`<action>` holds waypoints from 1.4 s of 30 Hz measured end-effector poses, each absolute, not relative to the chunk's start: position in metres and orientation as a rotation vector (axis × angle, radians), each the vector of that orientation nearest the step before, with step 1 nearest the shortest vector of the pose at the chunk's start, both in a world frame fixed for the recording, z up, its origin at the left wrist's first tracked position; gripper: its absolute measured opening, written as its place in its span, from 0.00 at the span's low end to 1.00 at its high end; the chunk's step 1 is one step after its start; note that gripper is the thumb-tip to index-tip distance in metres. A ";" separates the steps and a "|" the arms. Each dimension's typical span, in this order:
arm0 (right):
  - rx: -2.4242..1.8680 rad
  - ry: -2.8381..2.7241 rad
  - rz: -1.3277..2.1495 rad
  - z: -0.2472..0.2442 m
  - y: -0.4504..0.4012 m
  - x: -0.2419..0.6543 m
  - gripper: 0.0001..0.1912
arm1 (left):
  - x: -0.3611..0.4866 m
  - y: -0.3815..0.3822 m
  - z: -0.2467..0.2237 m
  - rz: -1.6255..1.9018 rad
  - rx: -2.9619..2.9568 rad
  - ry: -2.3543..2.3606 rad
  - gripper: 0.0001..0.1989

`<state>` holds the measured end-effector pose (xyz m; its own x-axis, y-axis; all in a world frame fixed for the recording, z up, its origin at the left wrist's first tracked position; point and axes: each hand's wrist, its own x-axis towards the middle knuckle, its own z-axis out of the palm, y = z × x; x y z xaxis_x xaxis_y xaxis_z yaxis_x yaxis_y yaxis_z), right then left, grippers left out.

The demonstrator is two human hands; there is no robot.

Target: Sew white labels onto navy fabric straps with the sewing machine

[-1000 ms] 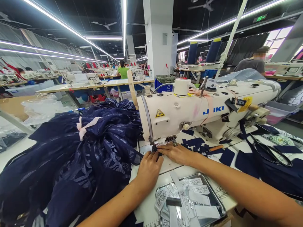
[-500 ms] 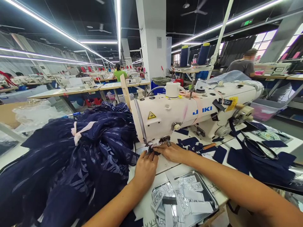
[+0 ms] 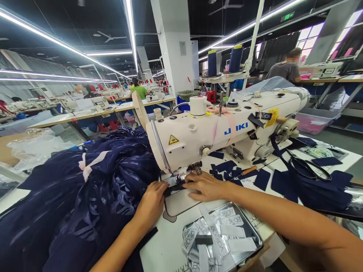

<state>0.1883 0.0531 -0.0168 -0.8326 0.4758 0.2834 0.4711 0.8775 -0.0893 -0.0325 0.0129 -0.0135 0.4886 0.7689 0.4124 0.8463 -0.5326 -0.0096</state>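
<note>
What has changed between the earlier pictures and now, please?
The left hand has moved left, away from the right hand; before, their fingers were close together. Whether it let anything go is unclear. The right hand stays by the sewing machine; the navy fabric pile and the labels look unchanged.

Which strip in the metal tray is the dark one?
The short dark grey strip, lying crosswise just left of the middle of the metal tray. The pale strips around it are white or light grey, several with printed lettering.
</note>
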 end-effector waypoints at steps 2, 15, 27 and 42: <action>-0.740 -2.751 0.011 -0.018 0.048 0.186 0.18 | -0.034 0.016 -0.011 -0.582 -2.527 -1.507 0.21; -0.720 -2.668 0.199 -0.027 0.057 0.188 0.16 | -0.011 -0.004 -0.018 -0.299 -2.585 -1.258 0.18; -0.533 -2.740 -0.293 -0.021 0.052 0.186 0.13 | 0.001 -0.022 -0.018 -0.335 -2.416 -1.124 0.10; -0.528 -2.727 -0.242 -0.022 0.050 0.188 0.13 | -0.016 -0.017 -0.017 -0.379 -2.511 -1.391 0.20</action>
<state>0.1883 0.0496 -0.0215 -0.8688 0.3292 0.3699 0.3892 0.9158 0.0991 -0.0156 -0.0175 -0.0169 0.5114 0.7890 0.3406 0.8527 -0.5149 -0.0877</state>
